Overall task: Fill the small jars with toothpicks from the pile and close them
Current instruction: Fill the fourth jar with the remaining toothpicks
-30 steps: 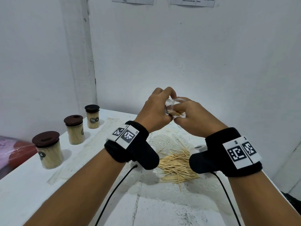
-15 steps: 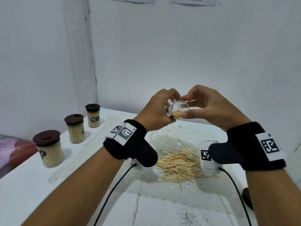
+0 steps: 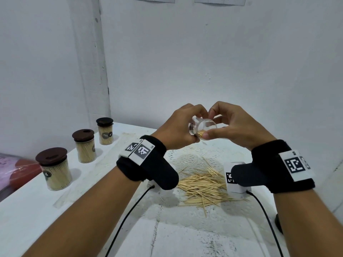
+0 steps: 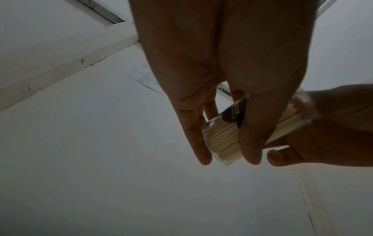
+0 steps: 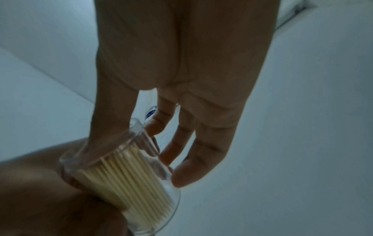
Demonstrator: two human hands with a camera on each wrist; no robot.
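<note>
Looking from the near edge of the head view, the pile of toothpicks (image 3: 203, 184) lies low and centre-right on the white table (image 3: 37, 210), directly below the raised hands and partly hidden behind the wrist bands. Most of its sticks run roughly left to right across the frame. Above the pile, at the middle of the frame, the left hand (image 3: 178, 127) has its fingers curled round a small clear jar (image 3: 203, 129). The jar is tipped on its side, its long axis running left to right between the two hands and its open mouth turned toward the right hand (image 3: 235, 127).

The right hand meets the mouth, thumb under the rim and forefinger over it. Whether it pinches any toothpick I cannot tell. In the right wrist view the jar (image 5: 129, 180) shows a bundle of toothpicks lying along its length, filling only part of its width.

My judgement is that the coming move turns on this sideways tilt: more sticks must go in end-first along the jar's axis, and the right hand is the free one to drop to the pile.

Farther off, at the left of the frame, three filled jars with brown lids (image 3: 84, 145) stand upright in a row toward the wall.
</note>
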